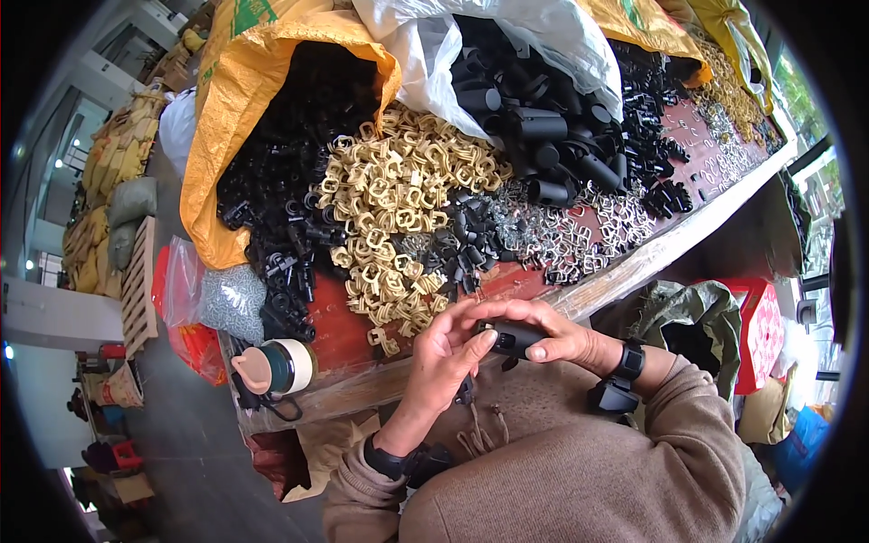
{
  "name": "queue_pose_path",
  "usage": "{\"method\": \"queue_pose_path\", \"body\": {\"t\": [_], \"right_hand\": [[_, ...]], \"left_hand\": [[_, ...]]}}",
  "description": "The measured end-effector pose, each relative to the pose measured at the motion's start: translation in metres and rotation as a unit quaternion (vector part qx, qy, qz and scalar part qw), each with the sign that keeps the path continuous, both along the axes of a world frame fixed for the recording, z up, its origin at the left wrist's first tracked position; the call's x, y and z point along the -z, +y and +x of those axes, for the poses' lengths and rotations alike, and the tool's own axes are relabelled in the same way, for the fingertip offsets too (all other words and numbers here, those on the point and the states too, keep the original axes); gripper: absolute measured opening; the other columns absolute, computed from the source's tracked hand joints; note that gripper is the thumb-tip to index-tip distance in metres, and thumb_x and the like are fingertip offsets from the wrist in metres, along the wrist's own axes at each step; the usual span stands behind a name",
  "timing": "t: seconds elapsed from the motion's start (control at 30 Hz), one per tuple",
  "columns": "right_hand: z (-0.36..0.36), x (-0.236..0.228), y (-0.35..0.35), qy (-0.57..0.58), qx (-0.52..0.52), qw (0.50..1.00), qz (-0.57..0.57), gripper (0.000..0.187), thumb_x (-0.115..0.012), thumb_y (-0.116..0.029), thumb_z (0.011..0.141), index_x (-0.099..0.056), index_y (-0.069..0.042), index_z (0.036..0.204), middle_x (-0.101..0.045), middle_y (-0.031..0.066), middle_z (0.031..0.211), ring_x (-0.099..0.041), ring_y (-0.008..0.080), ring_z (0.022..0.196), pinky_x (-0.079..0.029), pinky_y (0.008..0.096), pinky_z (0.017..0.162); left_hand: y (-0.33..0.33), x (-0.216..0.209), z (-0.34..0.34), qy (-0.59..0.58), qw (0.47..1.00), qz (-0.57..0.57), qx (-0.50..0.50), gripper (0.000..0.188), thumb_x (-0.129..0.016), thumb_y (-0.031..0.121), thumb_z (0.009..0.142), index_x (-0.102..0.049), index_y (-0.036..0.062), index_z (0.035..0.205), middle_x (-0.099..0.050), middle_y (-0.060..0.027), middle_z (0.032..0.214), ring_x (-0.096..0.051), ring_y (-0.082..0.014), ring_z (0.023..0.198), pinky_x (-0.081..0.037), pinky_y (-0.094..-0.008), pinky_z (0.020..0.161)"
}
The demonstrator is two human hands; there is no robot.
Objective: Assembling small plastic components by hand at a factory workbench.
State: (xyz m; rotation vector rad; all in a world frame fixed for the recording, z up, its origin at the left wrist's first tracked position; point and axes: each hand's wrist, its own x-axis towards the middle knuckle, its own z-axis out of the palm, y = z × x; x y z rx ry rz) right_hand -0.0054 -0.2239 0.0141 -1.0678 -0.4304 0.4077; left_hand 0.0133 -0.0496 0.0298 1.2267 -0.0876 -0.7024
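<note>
Both my hands are together above the table's near edge, around a small black cylinder-shaped plastic part (513, 340). My left hand (433, 362) has its thumb pressed against the part's left end. My right hand (563, 337) wraps the other end, thumb along its side. A small light spot shows at the end near my left thumb; its details are too small to tell. Beyond my hands lie a pile of beige plastic rings (398, 195), small black pieces (466, 240), bent silver metal clips (593, 237) and large black tubes (543, 127).
An orange woven sack (213, 136) spills black fittings (285, 253) at the left; a white sack (430, 63) holds the tubes. At the near left corner stand a lidded cup (288, 366) and a clear bag of small metal pieces (233, 303). The wooden table edge (652, 249) runs right.
</note>
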Motion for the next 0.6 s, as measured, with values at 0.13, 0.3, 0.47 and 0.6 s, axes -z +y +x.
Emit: {"method": "queue_pose_path", "body": {"t": [0.13, 0.3, 0.47, 0.6], "right_hand": [[0.000, 0.002, -0.001, 0.007, -0.006, 1.000, 0.021, 0.072, -0.061, -0.040, 0.067, -0.036, 0.004, 0.119, -0.045, 0.0134, 0.114, -0.042, 0.0210, 0.107, -0.028, 0.0326, 0.093], [-0.001, 0.008, 0.000, 0.098, -0.013, 0.989, 0.113, 0.075, -0.062, -0.041, 0.064, -0.037, 0.004, 0.118, -0.048, 0.0132, 0.110, -0.045, 0.0194, 0.103, -0.031, 0.0308, 0.092], [0.002, 0.012, -0.001, 0.082, -0.021, 0.989, 0.124, 0.079, -0.062, -0.045, 0.062, -0.037, 0.006, 0.118, -0.048, 0.0146, 0.109, -0.046, 0.0191, 0.102, -0.032, 0.0300, 0.091], [0.000, 0.012, 0.001, 0.086, 0.002, 0.989, 0.122, 0.077, -0.060, -0.048, 0.062, -0.041, 0.007, 0.113, -0.051, 0.0153, 0.103, -0.049, 0.0193, 0.097, -0.036, 0.0284, 0.086]], "left_hand": [[0.001, 0.001, -0.001, -0.002, 1.000, -0.014, 0.016, 0.051, -0.062, 0.013, 0.074, -0.036, -0.0042, 0.115, -0.053, -0.0057, 0.090, -0.048, -0.0043, 0.063, -0.037, -0.0152, 0.046], [0.008, -0.001, 0.003, 0.018, 0.998, -0.050, 0.023, 0.046, -0.055, 0.011, 0.075, -0.037, -0.0040, 0.114, -0.054, -0.0059, 0.085, -0.047, -0.0068, 0.060, -0.038, -0.0180, 0.048], [0.013, 0.007, 0.006, 0.040, 0.999, -0.028, 0.000, 0.043, -0.050, 0.010, 0.074, -0.039, -0.0039, 0.113, -0.054, -0.0061, 0.081, -0.046, -0.0079, 0.058, -0.037, -0.0194, 0.049], [0.011, 0.009, 0.006, 0.039, 0.999, -0.032, -0.010, 0.040, -0.050, 0.010, 0.075, -0.040, -0.0039, 0.111, -0.054, -0.0061, 0.077, -0.044, -0.0072, 0.055, -0.036, -0.0191, 0.048]]}}
